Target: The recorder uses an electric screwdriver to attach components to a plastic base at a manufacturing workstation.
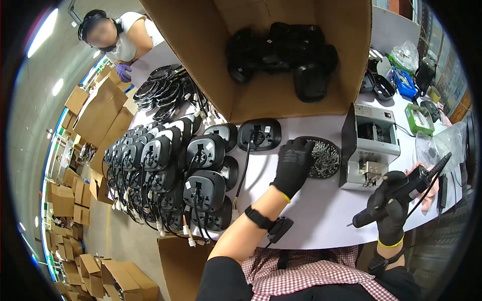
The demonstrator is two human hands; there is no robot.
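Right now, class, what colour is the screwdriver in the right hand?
The screwdriver is black, best seen in head view.

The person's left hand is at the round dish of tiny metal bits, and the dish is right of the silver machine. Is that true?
Not quite: the head view shows the round dish left of the silver machine. The left hand is at the dish.
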